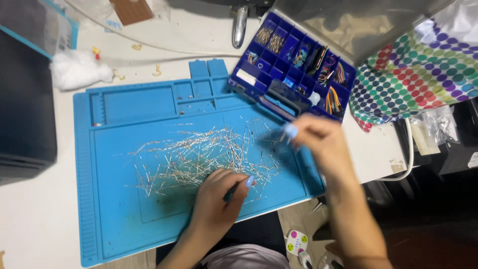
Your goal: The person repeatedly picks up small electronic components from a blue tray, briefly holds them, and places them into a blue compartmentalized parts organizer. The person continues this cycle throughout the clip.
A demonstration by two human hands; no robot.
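A blue work mat (119, 209) lies on a white table, and a loose heap of several thin wire-legged parts (194, 154) is spread over its middle. My left hand (219, 199) rests on the near edge of the heap, its fingers closed around a thin dark tool. My right hand (313, 142) is blurred above the mat's right side, with fingertips pinched together near the edge of the heap; whether it holds anything cannot be told.
A dark blue compartment box (294, 60) with sorted small parts and coloured wires stands open at the mat's far right corner. A tuft of white wadding (77, 67) lies far left, a dark box (25, 109) at the left edge, and dotted fabric (418, 69) to the right.
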